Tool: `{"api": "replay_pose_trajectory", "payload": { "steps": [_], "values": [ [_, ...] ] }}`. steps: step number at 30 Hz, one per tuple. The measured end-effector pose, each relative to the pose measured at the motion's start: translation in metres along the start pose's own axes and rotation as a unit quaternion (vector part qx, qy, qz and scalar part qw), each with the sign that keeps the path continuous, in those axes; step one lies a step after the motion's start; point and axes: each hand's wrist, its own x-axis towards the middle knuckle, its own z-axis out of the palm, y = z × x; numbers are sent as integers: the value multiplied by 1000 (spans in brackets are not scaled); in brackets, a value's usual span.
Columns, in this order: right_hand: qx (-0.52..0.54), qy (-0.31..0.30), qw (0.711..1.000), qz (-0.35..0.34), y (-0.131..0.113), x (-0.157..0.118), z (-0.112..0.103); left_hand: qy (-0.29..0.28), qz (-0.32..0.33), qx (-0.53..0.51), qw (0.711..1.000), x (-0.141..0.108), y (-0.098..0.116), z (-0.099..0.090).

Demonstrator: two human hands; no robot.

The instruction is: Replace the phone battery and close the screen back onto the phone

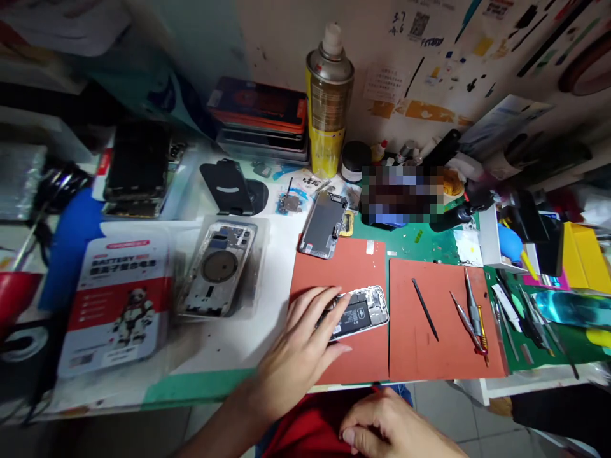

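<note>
An opened phone body [365, 313] with a black battery and bare inner parts lies on the left red-brown mat [358, 261]. My left hand [310, 331] rests over the phone's left end, its fingers stretched out and apart and covering that end. Below the table edge, in front of a red garment, is my right hand [382, 423] with its fingers curled in; what they hold, if anything, is hidden. A detached phone screen [324, 226] lies at the mat's far edge. A black pry stick [424, 310], tweezers [465, 321] and a grey screwdriver [473, 305] lie on the right mat.
A battery package [119, 299] and another phone housing [219, 270] on a clear tray occupy the left side. Behind stand a spray can [329, 102] and stacked boxes [260, 117]. Several tools and a blue-liquid bottle [573, 308] crowd the right.
</note>
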Motion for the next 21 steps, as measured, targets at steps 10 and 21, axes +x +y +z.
{"api": "replay_pose_trajectory", "payload": {
  "steps": [10,21],
  "values": [
    [-428,240,854,-174,69,37,55,149,12,2,989,-180,-8,62],
    [-515,343,763,-186,99,110,69,206,-32,34,977,-207,-47,100]
  ]
}}
